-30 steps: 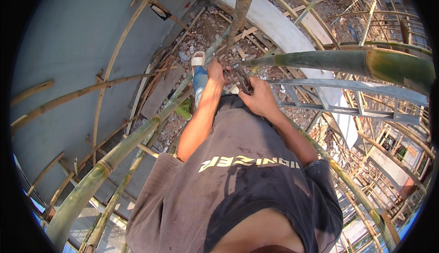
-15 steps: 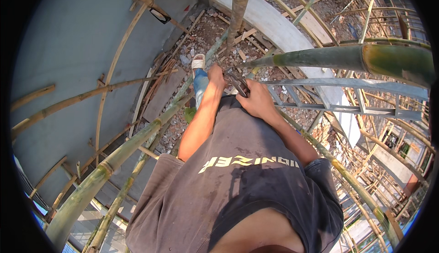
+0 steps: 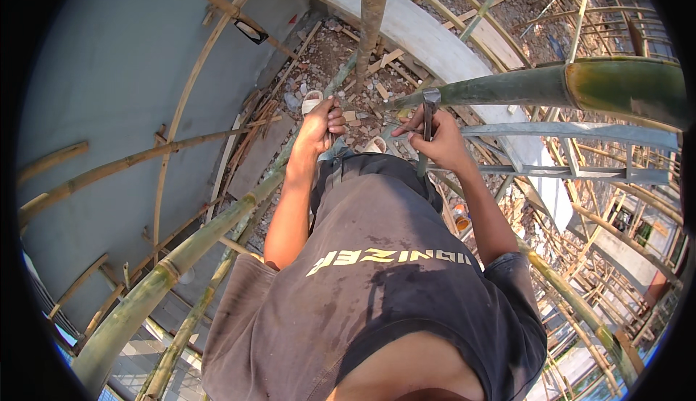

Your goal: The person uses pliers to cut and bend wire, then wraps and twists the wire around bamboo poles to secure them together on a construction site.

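Note:
My right hand (image 3: 442, 140) is wrapped round a hammer (image 3: 431, 97), its metal head up past the fingers and its greenish handle pointing down toward my waist. To the left, my left hand (image 3: 319, 125) is closed in a fist, and what it holds, if anything, is too small to make out. Between the two hands is a gap, with rubble-strewn ground far below. Just beyond the hammer head runs a thick green bamboo pole (image 3: 507, 88). One light-coloured sandal (image 3: 312, 100) shows past my left fist.
A grey plastered wall (image 3: 109, 96) fills the left, crossed by bamboo poles (image 3: 123, 158). An upright pole (image 3: 376, 17) stands ahead, before a curved concrete edge (image 3: 417, 27). Metal rails (image 3: 580, 134) extend to the right. A slanting pole (image 3: 196, 249) passes my left side.
My hands were together in front of my waist with the tool between them. They have moved apart, and the hammer has come upright in my right hand. A second sandal now shows.

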A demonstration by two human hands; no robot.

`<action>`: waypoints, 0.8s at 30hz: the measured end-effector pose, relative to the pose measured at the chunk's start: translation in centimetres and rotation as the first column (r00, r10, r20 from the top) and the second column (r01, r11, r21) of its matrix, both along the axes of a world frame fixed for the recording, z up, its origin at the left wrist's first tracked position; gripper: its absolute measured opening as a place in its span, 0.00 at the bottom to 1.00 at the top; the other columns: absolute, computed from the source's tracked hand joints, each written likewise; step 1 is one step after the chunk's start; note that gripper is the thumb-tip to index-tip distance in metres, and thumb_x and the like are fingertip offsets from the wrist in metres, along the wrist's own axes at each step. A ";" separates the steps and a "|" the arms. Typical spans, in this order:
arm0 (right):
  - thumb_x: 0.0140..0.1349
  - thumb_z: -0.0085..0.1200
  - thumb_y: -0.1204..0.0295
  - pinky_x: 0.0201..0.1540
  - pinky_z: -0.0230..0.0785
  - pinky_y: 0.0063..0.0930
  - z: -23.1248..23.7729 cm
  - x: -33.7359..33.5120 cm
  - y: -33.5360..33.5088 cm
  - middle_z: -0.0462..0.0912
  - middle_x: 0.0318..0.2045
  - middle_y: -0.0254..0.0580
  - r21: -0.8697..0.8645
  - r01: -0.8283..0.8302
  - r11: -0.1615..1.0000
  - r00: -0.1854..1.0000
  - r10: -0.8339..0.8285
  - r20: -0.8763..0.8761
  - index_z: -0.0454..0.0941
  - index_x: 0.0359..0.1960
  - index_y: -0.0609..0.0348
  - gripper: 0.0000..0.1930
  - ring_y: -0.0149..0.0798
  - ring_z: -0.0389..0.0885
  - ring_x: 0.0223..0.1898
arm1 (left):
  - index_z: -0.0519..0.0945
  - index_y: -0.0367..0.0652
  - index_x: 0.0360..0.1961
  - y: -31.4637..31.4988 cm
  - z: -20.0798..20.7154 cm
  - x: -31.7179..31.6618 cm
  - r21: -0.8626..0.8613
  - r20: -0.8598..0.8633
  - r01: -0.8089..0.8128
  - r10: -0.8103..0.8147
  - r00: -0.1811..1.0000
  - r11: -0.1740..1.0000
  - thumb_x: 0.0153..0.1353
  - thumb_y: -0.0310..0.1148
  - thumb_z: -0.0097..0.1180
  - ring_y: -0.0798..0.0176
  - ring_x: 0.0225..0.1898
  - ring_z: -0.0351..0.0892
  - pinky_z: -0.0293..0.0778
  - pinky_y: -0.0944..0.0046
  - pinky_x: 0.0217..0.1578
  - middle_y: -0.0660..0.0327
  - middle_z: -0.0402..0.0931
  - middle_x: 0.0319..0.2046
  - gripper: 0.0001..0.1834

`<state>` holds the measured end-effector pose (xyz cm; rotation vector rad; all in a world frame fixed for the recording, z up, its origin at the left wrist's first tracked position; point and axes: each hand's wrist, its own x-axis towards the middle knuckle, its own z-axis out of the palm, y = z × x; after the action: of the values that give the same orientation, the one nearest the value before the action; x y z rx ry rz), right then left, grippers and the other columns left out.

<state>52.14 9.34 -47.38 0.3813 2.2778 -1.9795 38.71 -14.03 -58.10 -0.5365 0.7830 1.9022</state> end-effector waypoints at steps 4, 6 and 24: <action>0.48 0.61 0.70 0.29 0.64 0.33 2.3 -1.1 1.4 0.75 0.19 0.45 0.308 -0.049 0.950 0.997 0.066 -0.042 0.75 0.32 0.67 0.13 0.35 0.68 0.20 | 0.68 0.46 0.35 -0.2 1.4 -0.3 -0.139 -0.052 0.160 -0.169 0.984 0.977 0.76 0.39 0.43 0.78 0.18 0.52 0.51 0.77 0.16 0.73 0.56 0.20 0.11; 0.49 0.61 0.69 0.29 0.64 0.33 3.4 -1.6 1.7 0.75 0.19 0.46 0.325 -0.094 0.941 0.995 0.103 -0.010 0.75 0.32 0.67 0.14 0.37 0.69 0.20 | 0.69 0.45 0.36 -0.2 1.9 -0.1 -0.166 -0.088 0.253 -0.270 0.959 0.953 0.75 0.39 0.44 0.78 0.18 0.52 0.50 0.77 0.17 0.73 0.56 0.20 0.11; 0.47 0.66 0.63 0.29 0.70 0.48 2.4 -1.2 -8.3 0.78 0.19 0.55 0.466 -0.215 0.858 0.961 0.272 -0.057 0.75 0.24 0.65 0.17 0.59 0.80 0.25 | 0.67 0.42 0.33 4.5 -4.0 0.7 -0.151 0.197 -0.310 0.336 0.921 0.939 0.76 0.36 0.41 0.74 0.17 0.55 0.56 0.74 0.16 0.69 0.57 0.20 0.13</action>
<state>50.96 1.02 -44.98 -0.0051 2.7029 -1.3692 39.42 -9.49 -62.13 -0.9849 0.6933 2.0581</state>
